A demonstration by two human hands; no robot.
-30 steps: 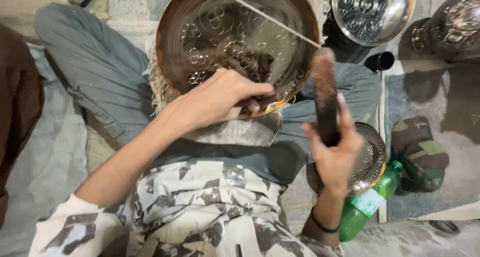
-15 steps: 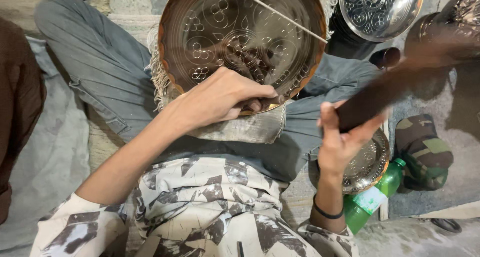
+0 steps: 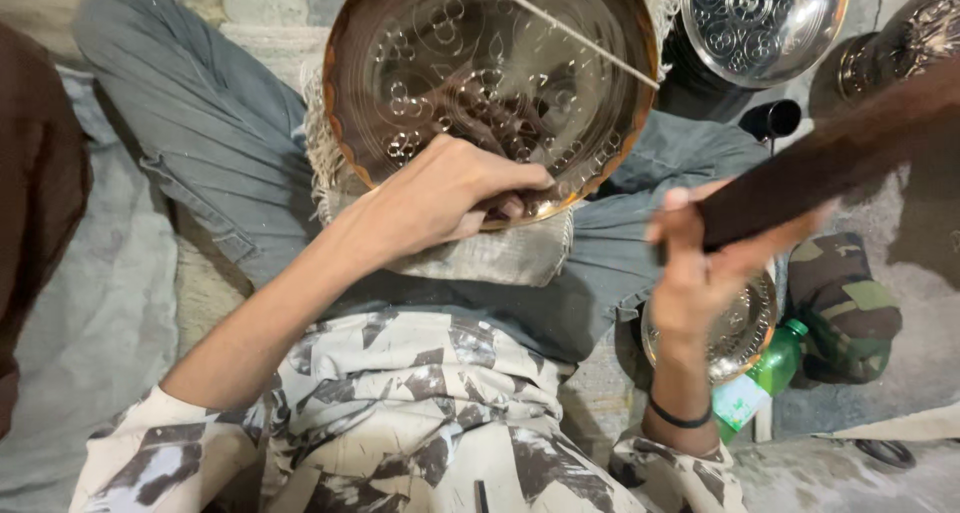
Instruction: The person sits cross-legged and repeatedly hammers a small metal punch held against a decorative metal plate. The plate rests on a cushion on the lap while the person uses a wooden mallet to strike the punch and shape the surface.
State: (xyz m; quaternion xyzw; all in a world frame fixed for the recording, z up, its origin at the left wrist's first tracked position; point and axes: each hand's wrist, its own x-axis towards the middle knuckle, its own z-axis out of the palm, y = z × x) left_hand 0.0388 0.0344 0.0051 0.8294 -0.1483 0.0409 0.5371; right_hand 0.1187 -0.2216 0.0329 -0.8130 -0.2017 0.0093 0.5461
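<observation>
The person is sitting on the floor, and the large round copper-coloured engraved metal tray [image 3: 490, 83] is resting tilted on a folded pale cloth pad [image 3: 490, 258] across their grey-trousered lap.

The left hand [image 3: 450, 193] is curling over the tray's near rim, its fingers pressed together and pinching something small and dark against the engraved face. What it is pinching I cannot tell, since the knuckles are hiding it. A thin pale rod or cord [image 3: 565, 31] is running slantwise across the tray's upper right part.

The right hand [image 3: 700, 263] is wrapping its grip tight around the near end of a long dark wooden baton [image 3: 830, 158]. The baton's long axis is slanting up and away to the right, its far end blurring out toward the right side of the view. So the tray is lying to the left of that grip and a little farther from the body, and the left hand is plainly the nearer of the two, already touching the metal, while the baton is hanging well clear of it.

Around the lap: a small engraved brass bowl [image 3: 745, 328] is sitting just under the right wrist, a green plastic bottle [image 3: 775, 368] beside it, and a camouflage-patterned bundle [image 3: 840, 303] just beyond. A shiny silver engraved dish [image 3: 765, 18] is lying near the top right, with a dark rounded metal vessel [image 3: 895, 48] next to it.
</observation>
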